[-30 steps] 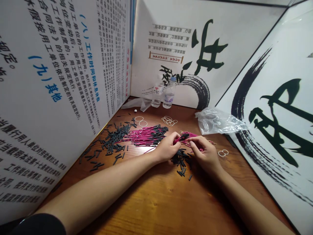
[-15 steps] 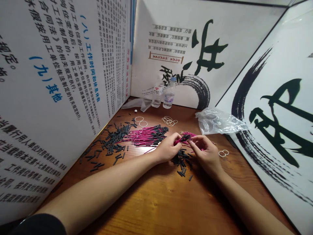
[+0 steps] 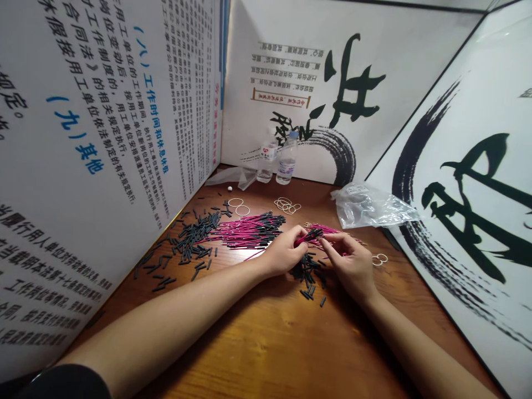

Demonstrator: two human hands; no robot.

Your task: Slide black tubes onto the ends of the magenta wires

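Observation:
My left hand (image 3: pixel 286 252) is closed round a bundle of magenta wires with black sleeved ends (image 3: pixel 308 236), the black ends pointing right. At those ends, my right hand (image 3: pixel 351 259) has its thumb and forefinger nearly together; whatever they pinch is too small to make out. Below the hands lies a small heap of loose black sleeves (image 3: pixel 310 275). Left of my left hand, a wide pile of magenta wires with black ends (image 3: pixel 253 230) rests on the table. More magenta wires (image 3: pixel 332 231) lie behind my right hand, partly hidden by it.
Many loose black sleeves (image 3: pixel 195 238) are scattered at the left. White rings (image 3: pixel 287 205) lie behind the wires, others (image 3: pixel 379 259) at the right. Two water bottles (image 3: pixel 286 160) stand at the back, near a clear plastic bag (image 3: pixel 369 208). Printed panels enclose the wooden table (image 3: pixel 249 338).
The right thumb and forefinger have shifted slightly at the black ends of the bundle. My left hand keeps its hold, and the scattered things lie as before.

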